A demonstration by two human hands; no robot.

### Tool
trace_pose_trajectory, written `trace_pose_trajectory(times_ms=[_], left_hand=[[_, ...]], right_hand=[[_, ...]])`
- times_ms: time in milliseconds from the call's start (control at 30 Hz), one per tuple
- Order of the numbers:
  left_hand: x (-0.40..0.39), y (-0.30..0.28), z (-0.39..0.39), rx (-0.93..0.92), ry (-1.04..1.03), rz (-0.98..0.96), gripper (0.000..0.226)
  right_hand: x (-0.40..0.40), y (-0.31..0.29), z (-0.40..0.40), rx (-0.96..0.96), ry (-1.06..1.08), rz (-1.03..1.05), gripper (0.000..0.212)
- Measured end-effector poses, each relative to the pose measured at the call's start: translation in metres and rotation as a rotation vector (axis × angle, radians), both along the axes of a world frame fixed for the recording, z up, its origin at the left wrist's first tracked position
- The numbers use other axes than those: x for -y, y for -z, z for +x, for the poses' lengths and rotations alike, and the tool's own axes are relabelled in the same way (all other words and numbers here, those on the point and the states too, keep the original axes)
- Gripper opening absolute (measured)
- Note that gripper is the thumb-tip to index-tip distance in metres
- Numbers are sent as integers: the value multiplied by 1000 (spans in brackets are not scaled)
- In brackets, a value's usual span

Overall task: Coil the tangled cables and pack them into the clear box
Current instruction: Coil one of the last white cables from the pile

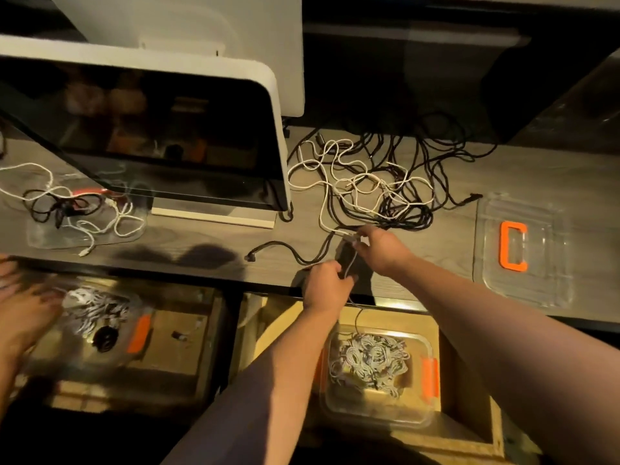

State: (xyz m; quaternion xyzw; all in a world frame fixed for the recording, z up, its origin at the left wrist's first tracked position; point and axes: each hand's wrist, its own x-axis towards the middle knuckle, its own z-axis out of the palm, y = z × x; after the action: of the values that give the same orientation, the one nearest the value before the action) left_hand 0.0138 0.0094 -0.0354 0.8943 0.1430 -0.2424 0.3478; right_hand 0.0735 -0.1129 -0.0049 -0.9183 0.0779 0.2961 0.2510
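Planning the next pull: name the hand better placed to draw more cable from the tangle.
Right hand: it pinches the cable nearest the tangled cables, while the left hand grips the coil by the desk edge.

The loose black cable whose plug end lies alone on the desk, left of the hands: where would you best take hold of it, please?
I would pinch the loose black cable just behind its free plug end, coming from above and the desk's near edge. That end lies alone on bare wooden desk, clear of the tangled pile of black and white cables, so it probably pulls free easily. The left hand is nearer.
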Motion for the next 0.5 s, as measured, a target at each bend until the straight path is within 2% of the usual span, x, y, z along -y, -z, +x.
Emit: trace_pose_trajectory(times_ms=[167, 267, 333, 400, 500], left_hand=[[5, 13, 9, -17, 138, 130, 27], [4, 17, 14, -4, 215, 149, 20], [0, 20, 12, -23, 141, 84, 14], [-5, 22, 5, -23, 19, -1, 4], [-6, 19, -7, -1, 27, -77, 14]], right_hand=[[-16, 17, 17, -112, 110, 165, 44], [-21, 24, 19, -133, 195, 315, 28], [-18, 23, 12, -75, 210, 339, 12], [-12, 17, 1, -38, 258, 392, 17], [-3, 2, -17, 26, 375, 500, 19]])
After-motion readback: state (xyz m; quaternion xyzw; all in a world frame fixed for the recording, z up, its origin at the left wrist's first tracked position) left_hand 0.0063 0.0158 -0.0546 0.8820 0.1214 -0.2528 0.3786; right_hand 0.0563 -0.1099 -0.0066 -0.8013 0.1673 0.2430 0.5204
